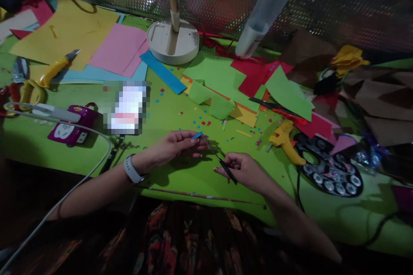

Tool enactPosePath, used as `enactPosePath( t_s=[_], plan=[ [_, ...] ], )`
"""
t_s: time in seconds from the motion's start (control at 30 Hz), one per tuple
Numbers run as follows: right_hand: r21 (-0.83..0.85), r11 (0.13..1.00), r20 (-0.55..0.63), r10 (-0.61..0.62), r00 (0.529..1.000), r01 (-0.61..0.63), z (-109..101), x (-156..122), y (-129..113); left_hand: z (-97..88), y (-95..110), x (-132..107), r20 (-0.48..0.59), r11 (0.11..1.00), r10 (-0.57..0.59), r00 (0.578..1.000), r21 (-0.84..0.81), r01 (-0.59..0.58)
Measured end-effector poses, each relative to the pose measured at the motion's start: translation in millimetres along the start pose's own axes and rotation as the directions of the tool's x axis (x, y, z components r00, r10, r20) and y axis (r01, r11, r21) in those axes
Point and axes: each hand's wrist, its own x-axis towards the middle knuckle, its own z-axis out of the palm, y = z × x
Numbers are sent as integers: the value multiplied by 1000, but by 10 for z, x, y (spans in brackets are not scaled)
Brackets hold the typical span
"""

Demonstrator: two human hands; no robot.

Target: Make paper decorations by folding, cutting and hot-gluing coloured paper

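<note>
Pinched in my left hand (180, 144) is a small strip of blue paper (197, 135), its end poking out past the fingertips. My right hand (240, 169) grips a pair of scissors with black handles (228, 171), and the thin blades reach up to the strip's end. Whether the blades are parted is too fine to make out. Tiny red and blue paper bits (203, 123) are scattered on the green table (180, 176) just beyond my hands.
Beyond my hands lie green paper pieces (211, 99) and a blue strip (163, 72). A yellow glue gun (285, 139) and black palette (322, 180) are right. Left are a blurred-out phone (127, 109), purple extension socket (72, 126) and cable (97, 161). A fan base (161, 45) stands behind.
</note>
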Motion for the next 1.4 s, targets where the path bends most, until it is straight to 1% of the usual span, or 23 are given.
enactPosePath(
  t_s=[0.27,0.43,0.63,0.77,0.9,1.1,1.27,1.4],
  plan=[
    [-14,1000,-15,4,1000,-5,0,-1,-7,-9,-5,5,10,1000,7,1000,-3,-7],
    [-18,1000,16,8,1000,-7,-21,-17,-31,4,20,-2,15,1000,30,999,7,-30],
    [-60,998,37,23,999,-20,-18,-45,-81,-5,18,-13,20,997,36,999,65,-37],
    [-70,998,50,1,999,3,-23,-44,-60,-15,6,-12,34,997,27,999,76,-30],
    [-64,998,50,4,999,-1,-17,-40,-53,9,8,-8,19,998,16,1000,60,-18],
    [-53,998,40,21,999,-19,5,-36,-72,45,16,0,9,997,39,999,60,-39],
    [-55,998,41,-9,999,11,-3,-23,-24,36,5,7,16,995,56,998,83,-57],
    [-50,999,38,-13,999,15,-1,-20,0,44,11,3,6,996,57,998,65,-57]
  ],
)
